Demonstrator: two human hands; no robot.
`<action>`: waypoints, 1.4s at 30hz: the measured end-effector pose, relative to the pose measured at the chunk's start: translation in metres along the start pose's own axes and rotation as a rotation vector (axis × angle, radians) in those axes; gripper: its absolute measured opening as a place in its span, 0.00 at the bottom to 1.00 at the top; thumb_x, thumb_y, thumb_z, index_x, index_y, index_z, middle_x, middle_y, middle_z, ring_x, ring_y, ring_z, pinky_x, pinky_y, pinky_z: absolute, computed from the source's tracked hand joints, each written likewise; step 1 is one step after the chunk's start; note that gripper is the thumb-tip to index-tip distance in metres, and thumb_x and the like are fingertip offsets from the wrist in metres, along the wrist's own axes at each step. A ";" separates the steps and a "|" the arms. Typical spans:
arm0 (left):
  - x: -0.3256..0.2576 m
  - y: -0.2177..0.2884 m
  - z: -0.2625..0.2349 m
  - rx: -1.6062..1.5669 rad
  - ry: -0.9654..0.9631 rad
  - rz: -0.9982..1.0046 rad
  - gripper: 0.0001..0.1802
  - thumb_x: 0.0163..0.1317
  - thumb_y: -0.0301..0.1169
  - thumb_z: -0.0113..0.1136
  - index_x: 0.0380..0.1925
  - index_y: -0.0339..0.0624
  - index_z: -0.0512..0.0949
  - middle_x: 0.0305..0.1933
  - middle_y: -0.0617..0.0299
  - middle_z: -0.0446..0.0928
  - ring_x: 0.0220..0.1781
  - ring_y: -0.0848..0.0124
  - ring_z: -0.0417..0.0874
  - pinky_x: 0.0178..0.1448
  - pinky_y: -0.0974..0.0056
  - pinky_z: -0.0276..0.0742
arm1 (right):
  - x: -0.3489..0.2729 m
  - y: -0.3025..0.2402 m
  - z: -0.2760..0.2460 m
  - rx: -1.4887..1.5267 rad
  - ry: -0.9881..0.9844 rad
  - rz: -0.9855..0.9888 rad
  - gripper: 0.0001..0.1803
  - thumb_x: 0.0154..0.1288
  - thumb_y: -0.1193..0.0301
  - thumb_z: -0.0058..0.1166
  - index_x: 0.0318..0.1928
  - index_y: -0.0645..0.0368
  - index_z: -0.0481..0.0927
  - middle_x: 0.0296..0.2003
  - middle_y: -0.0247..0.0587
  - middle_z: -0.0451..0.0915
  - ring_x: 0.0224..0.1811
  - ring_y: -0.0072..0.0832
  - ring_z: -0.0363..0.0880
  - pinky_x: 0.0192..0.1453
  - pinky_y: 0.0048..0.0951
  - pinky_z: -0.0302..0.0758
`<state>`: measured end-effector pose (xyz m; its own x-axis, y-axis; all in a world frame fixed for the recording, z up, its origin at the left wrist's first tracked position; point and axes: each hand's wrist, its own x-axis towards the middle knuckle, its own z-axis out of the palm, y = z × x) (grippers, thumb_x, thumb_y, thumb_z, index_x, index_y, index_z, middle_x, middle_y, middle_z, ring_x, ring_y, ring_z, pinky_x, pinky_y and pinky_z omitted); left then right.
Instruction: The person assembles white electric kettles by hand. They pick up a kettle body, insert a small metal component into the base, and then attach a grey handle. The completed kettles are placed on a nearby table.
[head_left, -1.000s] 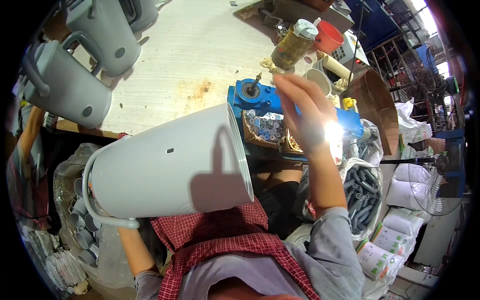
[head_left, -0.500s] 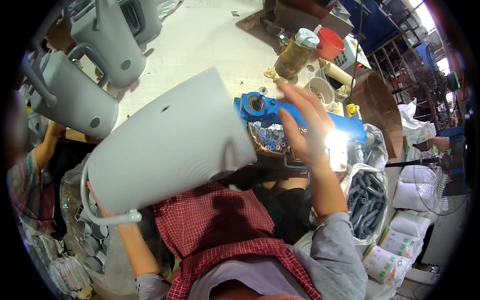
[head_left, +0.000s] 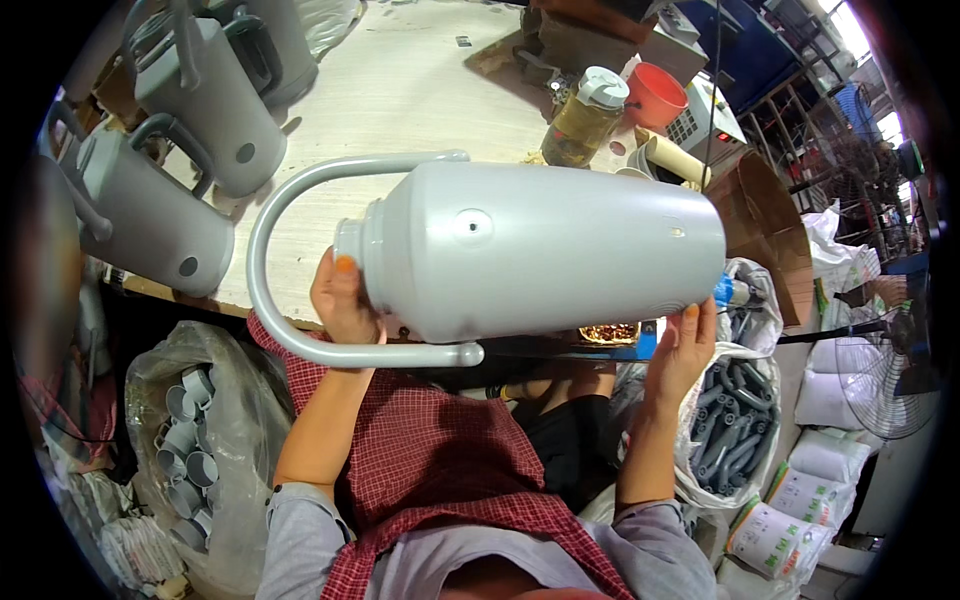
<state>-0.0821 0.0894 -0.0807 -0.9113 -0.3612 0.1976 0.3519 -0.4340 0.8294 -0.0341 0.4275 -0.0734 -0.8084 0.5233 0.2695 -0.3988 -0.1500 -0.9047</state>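
A grey plastic flask body (head_left: 560,250) with a narrower stepped neck lies sideways between my hands, over the table's near edge. My left hand (head_left: 342,300) is closed around its neck, thumb on top. A curved grey carrying handle (head_left: 268,250) loops around the neck end. One handle end shows beyond the body's far side, the other below its near side. I cannot tell whether the handle is fastened or held by my left hand's hidden fingers. My right hand (head_left: 688,340) grips the base end from below, fingertips against its lower edge. A small hole shows on the upward side.
Several grey jugs (head_left: 160,215) stand at the left of the table (head_left: 400,80). A lidded jar (head_left: 585,120) and a red bowl (head_left: 657,92) are at the back right. Bags of grey cups (head_left: 185,440) and dark handle-shaped parts (head_left: 735,420) flank me. A fan (head_left: 870,370) stands right.
The flask body has turned, its neck now left and its base right. My right hand has come from above the blue tool to the base. The blue tool is now mostly hidden behind the body.
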 end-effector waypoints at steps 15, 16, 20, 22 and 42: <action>0.010 -0.017 0.027 0.002 0.011 -0.091 0.22 0.66 0.47 0.57 0.34 0.35 0.75 0.31 0.63 0.76 0.32 0.78 0.73 0.38 0.72 0.72 | 0.014 0.003 -0.007 -0.103 0.112 -0.035 0.20 0.72 0.75 0.46 0.62 0.70 0.68 0.55 0.45 0.75 0.55 0.28 0.75 0.60 0.28 0.70; 0.011 -0.018 0.026 -0.002 0.010 -0.090 0.22 0.66 0.47 0.57 0.34 0.35 0.75 0.31 0.63 0.76 0.32 0.78 0.73 0.38 0.72 0.72 | 0.013 0.003 -0.007 -0.107 0.112 -0.033 0.21 0.72 0.75 0.46 0.62 0.70 0.67 0.55 0.45 0.75 0.55 0.28 0.75 0.61 0.28 0.70; 0.011 -0.019 0.025 -0.012 0.029 -0.095 0.22 0.66 0.47 0.56 0.34 0.35 0.74 0.31 0.63 0.76 0.32 0.78 0.73 0.38 0.73 0.72 | 0.013 0.001 -0.007 -0.126 0.099 -0.041 0.21 0.72 0.74 0.47 0.62 0.70 0.67 0.55 0.46 0.75 0.56 0.29 0.75 0.62 0.29 0.70; 0.013 -0.018 0.024 -0.006 0.018 -0.104 0.23 0.67 0.48 0.54 0.37 0.34 0.74 0.33 0.61 0.76 0.33 0.76 0.75 0.39 0.71 0.74 | 0.013 -0.001 -0.006 -0.134 0.092 -0.060 0.21 0.72 0.74 0.47 0.62 0.70 0.67 0.55 0.46 0.75 0.56 0.29 0.75 0.62 0.29 0.70; 0.010 -0.022 0.020 0.147 -0.028 -0.081 0.20 0.71 0.43 0.49 0.37 0.33 0.76 0.31 0.63 0.76 0.32 0.77 0.74 0.38 0.71 0.73 | 0.010 0.003 -0.011 -0.054 0.083 -0.001 0.20 0.72 0.73 0.47 0.62 0.68 0.68 0.54 0.44 0.76 0.54 0.26 0.75 0.59 0.28 0.71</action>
<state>-0.1036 0.1115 -0.0866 -0.9416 -0.3063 0.1397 0.2439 -0.3347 0.9102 -0.0380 0.4417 -0.0768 -0.7682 0.5919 0.2439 -0.3737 -0.1053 -0.9215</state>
